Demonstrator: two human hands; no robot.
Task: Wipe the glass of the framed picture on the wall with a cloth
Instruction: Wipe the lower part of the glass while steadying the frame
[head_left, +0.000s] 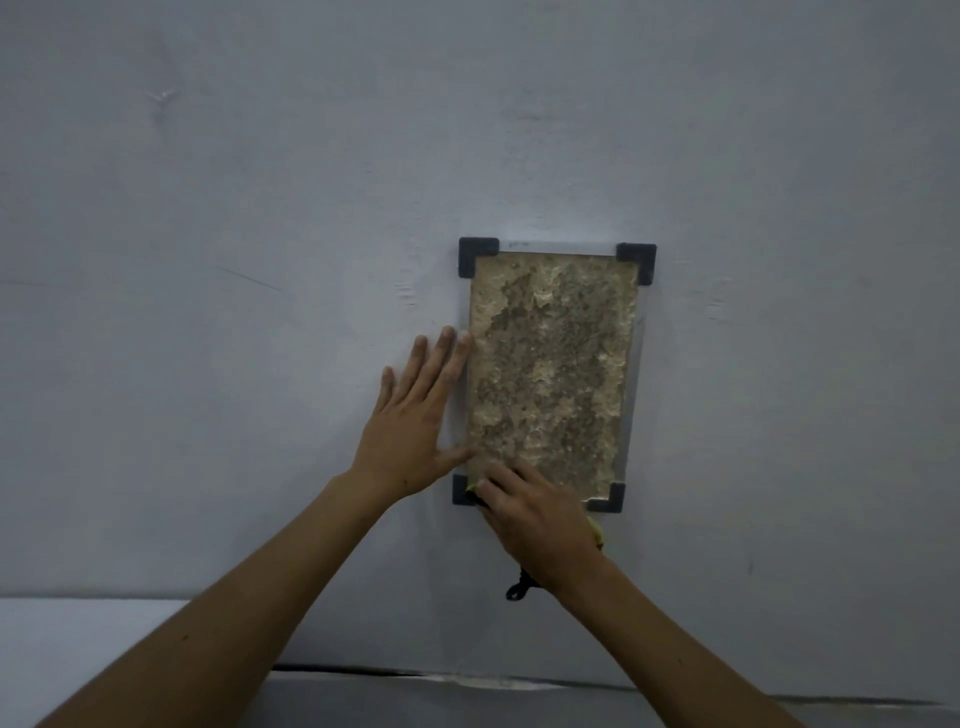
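Note:
A framed picture (553, 364) hangs on the grey wall, with a mottled brown and tan image under glass and black corner brackets. My left hand (415, 421) lies flat with straight fingers on the wall against the frame's left edge. My right hand (535, 519) presses a yellow cloth (597, 532) onto the glass at the bottom edge, near the lower left corner. The cloth is almost wholly hidden under the hand; only small yellow bits show at its sides. A short black loop (521, 586) hangs below my right wrist.
The plain grey wall (260, 260) surrounds the frame on all sides. A pale ledge or surface (78, 639) shows at the lower left, and a dark seam (363, 671) runs along the bottom of the wall.

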